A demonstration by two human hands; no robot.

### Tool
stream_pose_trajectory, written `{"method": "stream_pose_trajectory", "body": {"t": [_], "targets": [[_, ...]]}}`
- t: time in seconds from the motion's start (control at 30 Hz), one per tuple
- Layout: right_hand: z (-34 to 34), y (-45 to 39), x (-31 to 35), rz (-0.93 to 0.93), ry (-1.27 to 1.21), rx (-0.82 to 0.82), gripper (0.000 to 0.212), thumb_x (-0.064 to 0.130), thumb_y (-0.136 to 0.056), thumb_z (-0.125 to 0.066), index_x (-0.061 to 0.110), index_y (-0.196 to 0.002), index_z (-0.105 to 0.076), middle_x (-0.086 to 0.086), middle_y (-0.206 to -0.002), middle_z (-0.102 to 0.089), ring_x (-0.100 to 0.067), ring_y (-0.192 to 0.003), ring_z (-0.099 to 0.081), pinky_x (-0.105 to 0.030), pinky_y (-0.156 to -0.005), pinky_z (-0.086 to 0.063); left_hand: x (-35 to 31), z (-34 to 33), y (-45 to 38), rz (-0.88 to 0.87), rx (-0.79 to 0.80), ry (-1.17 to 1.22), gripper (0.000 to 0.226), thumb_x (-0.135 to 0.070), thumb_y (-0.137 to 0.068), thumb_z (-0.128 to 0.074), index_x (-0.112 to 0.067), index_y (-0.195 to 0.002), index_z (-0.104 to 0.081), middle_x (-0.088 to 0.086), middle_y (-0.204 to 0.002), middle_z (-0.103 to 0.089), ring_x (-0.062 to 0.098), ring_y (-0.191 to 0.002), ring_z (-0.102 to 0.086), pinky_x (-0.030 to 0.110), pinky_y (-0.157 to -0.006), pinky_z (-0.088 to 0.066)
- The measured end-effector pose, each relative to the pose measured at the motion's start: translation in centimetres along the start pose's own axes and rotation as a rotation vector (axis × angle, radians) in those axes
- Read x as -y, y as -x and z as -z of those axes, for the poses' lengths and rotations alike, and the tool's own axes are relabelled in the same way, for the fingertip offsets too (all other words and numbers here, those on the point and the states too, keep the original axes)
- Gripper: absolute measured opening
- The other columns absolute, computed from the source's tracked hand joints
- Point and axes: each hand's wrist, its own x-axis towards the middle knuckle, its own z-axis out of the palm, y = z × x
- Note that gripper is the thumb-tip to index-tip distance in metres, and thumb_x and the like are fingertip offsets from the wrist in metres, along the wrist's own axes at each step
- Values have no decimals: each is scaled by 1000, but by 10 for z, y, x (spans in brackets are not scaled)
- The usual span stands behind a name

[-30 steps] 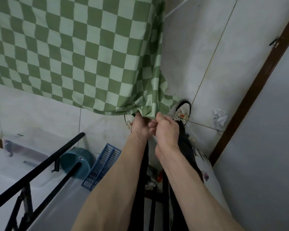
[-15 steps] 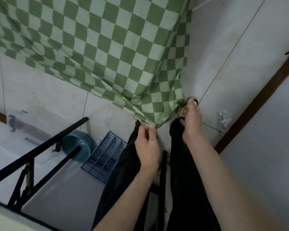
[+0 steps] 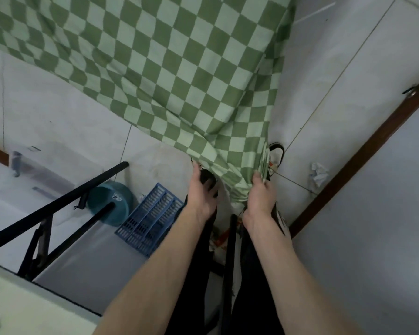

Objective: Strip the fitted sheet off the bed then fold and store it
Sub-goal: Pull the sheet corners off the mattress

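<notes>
The green-and-white checkered fitted sheet (image 3: 169, 68) hangs spread out in front of me, over the tiled floor. Its lower end narrows to a bunched corner. My right hand (image 3: 260, 197) is closed around that bunched corner, just above my legs. My left hand (image 3: 201, 189) is a short way to the left, fingers stretched up to the sheet's lower hem. Whether it grips the hem is unclear. My dark trousers and a white shoe (image 3: 276, 153) show below the sheet.
A black metal frame (image 3: 58, 206) slants across the lower left. Beside it on the floor lie a teal basin (image 3: 111, 201) and a blue slatted basket (image 3: 150, 221). A clear storage box (image 3: 34, 170) stands at the left, crumpled paper (image 3: 319, 174) by the brown skirting (image 3: 361, 160).
My hands, pinched together on the sheet's corner a second ago, have moved apart. The right hand now holds the bunched corner; the left has slid left along the hem.
</notes>
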Motion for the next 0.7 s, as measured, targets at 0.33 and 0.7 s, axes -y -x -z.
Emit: {"method": "stream_pose_trajectory", "body": {"t": [0.33, 0.7], "targets": [[24, -18, 14, 61, 316, -50, 24, 41, -96, -62, 17, -98, -62, -4, -95, -70, -26, -88, -68, -48, -87, -58, -30, 17, 2, -114, -378, -99, 43, -38, -95, -69, -7, -124, -64, 10, -112, -72, 28, -95, -70, 40, -83, -62], [130, 45, 152, 89, 1087, 380, 12, 27, -97, -57, 22, -87, -60, -2, -83, -68, -21, -72, -65, -27, -62, -48, -40, -38, 160, -151, -204, -1426, 30, -28, -97, -62, -12, -122, -66, 9, -118, -70, 26, -110, -65, 36, -97, -50]]}}
